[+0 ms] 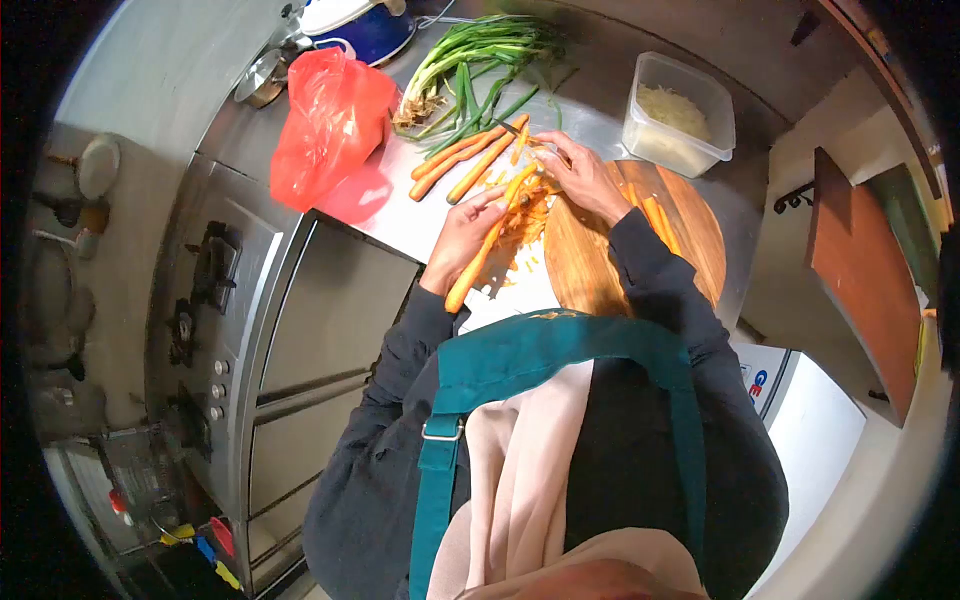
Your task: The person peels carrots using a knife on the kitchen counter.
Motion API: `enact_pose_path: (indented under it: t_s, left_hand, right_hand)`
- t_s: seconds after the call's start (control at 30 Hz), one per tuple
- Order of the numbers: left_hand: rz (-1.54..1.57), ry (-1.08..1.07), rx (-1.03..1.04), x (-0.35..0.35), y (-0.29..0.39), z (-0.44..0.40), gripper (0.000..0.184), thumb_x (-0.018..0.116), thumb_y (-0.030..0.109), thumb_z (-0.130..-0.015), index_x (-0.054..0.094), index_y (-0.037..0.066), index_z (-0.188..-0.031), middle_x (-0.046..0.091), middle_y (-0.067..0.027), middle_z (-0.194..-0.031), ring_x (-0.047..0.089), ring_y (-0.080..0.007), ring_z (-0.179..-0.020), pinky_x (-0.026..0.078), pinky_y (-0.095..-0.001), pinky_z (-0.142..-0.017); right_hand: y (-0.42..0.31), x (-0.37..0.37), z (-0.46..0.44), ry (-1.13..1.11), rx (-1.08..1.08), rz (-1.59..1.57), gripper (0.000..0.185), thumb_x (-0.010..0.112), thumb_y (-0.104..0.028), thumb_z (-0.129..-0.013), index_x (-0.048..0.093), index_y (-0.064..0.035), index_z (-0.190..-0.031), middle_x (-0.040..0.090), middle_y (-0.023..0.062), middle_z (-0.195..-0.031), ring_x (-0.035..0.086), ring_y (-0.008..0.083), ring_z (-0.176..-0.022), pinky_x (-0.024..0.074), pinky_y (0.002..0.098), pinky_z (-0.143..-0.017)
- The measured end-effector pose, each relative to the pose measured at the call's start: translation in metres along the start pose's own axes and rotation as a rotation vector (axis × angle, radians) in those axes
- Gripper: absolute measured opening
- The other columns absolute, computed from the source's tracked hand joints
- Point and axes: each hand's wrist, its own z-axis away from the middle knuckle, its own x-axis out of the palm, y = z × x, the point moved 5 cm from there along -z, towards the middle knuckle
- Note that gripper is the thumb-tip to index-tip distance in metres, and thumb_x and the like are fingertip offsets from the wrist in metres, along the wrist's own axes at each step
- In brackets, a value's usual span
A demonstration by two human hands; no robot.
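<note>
the left hand [465, 232] gripped a long orange carrot [472, 272] above loose orange shavings [520, 238]; the right hand [587, 182] curled near its upper end, its grip unclear. seemingly peeled carrots [661, 225] lay on the round wooden board [585, 262], while apparently unpeeled ones [484, 170] remained near green onions [480, 48]

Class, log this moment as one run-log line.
left hand: holding carrot | right hand: near carrot's far end, grip unclear | beneath: carrot peelings | beside: round wooden board, peeled carrots on it
</note>
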Motion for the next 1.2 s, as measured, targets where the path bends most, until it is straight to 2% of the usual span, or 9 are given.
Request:
enact_pose_path:
  t_s: [0.17,0.33,0.53,0.63,0.8,0.87,1.07,1.17,1.2]
  left_hand:
    - [-0.373,-0.109,-0.012,-0.011,-0.002,-0.016,0.031,0.058,0.014,-0.084,0.051,0.003,-0.113,0.058,0.0001,-0.078,0.051,-0.0036,-0.066,0.042,-0.0175,-0.060]
    - [-0.034,-0.197,0.102,-0.022,0.036,-0.009,0.034,0.048,0.023,-0.090,0.047,0.003,-0.118,0.059,-0.0037,-0.082,0.053,-0.0061,-0.060,0.039,-0.0165,-0.049]
    - [0.806,-0.244,0.101,-0.049,0.031,-0.023,0.052,0.037,0.034,-0.093,0.037,-0.012,-0.118,0.052,-0.0275,-0.107,0.060,-0.0311,-0.088,0.053,-0.0328,-0.075]
    - [1.016,-0.097,0.164,-0.044,0.038,-0.024,0.056,0.031,0.039,-0.094,0.036,-0.012,-0.118,0.051,-0.0285,-0.110,0.061,-0.0321,-0.087,0.055,-0.0254,-0.066]
    - [0.372,0.146,0.364,-0.042,0.029,-0.045,0.028,0.043,0.031,-0.093,0.050,0.004,-0.099,0.060,-0.0051,-0.074,0.049,-0.0043,-0.052,0.039,-0.0175,-0.046]
    - [0.291,0.221,0.375,-0.040,0.028,-0.051,0.028,0.046,0.030,-0.092,0.051,0.003,-0.098,0.059,-0.0053,-0.075,0.051,-0.0065,-0.054,0.040,-0.0177,-0.047]
    - [0.631,0.122,0.271,-0.016,0.033,-0.058,0.022,0.058,0.023,-0.085,0.056,0.005,-0.098,0.054,-0.0004,-0.067,0.049,-0.0057,-0.048,0.045,-0.0169,-0.043]
    - [0.721,0.172,0.163,-0.007,0.026,-0.066,0.024,0.058,0.022,-0.084,0.056,0.002,-0.096,0.057,-0.0030,-0.072,0.047,-0.0058,-0.046,0.039,-0.0152,-0.038]
    - [0.670,0.169,0.139,-0.005,0.025,-0.066,0.027,0.061,0.024,-0.082,0.056,0.002,-0.097,0.055,-0.0016,-0.070,0.046,-0.0053,-0.046,0.038,-0.0144,-0.036]
  right_hand:
    - [0.017,0.027,0.008,-0.287,0.118,-0.111,0.029,0.056,-0.026,-0.084,0.059,0.0010,-0.093,0.058,0.0057,-0.073,0.048,0.0106,-0.065,0.0407,0.0278,-0.060]
    - [0.015,0.030,0.016,-0.273,0.319,-0.459,0.017,0.056,-0.016,-0.085,0.057,0.0000,-0.081,0.054,-0.0019,-0.067,0.046,0.0042,-0.061,0.0376,0.0212,-0.054]
    - [0.023,0.014,0.031,-0.181,0.583,-0.487,0.016,0.055,-0.021,-0.086,0.054,-0.0060,-0.080,0.041,-0.0081,-0.056,0.029,0.0002,-0.042,0.0209,0.0191,-0.035]
    - [0.012,0.015,0.045,-0.232,0.616,-0.468,0.018,0.054,-0.024,-0.087,0.055,-0.0065,-0.082,0.040,-0.0072,-0.057,0.031,0.0014,-0.045,0.0238,0.0195,-0.039]
    - [0.002,0.023,0.051,-0.378,0.459,-0.254,0.033,0.052,-0.035,-0.088,0.056,-0.0029,-0.084,0.046,-0.0009,-0.063,0.042,0.0083,-0.057,0.0360,0.0249,-0.053]
    - [0.005,0.023,0.050,-0.352,0.370,-0.092,0.045,0.048,-0.041,-0.088,0.054,0.0029,-0.095,0.057,0.0138,-0.079,0.055,0.0245,-0.077,0.0421,0.0345,-0.072]
    - [-0.045,0.022,0.053,-0.185,-0.123,0.004,0.045,0.038,-0.028,-0.093,0.034,-0.0060,-0.131,0.044,0.0257,-0.122,0.042,0.0358,-0.116,0.0375,0.0401,-0.089]
    - [-0.052,0.032,0.060,-0.222,-0.188,0.146,0.043,0.037,-0.022,-0.093,0.032,-0.0158,-0.135,0.048,0.0220,-0.113,0.047,0.0347,-0.108,0.0396,0.0401,-0.084]
    - [-0.054,0.031,0.061,-0.311,-0.008,0.158,0.043,0.041,-0.018,-0.091,0.036,-0.0209,-0.133,0.048,0.0168,-0.091,0.051,0.0324,-0.088,0.0413,0.0386,-0.077]
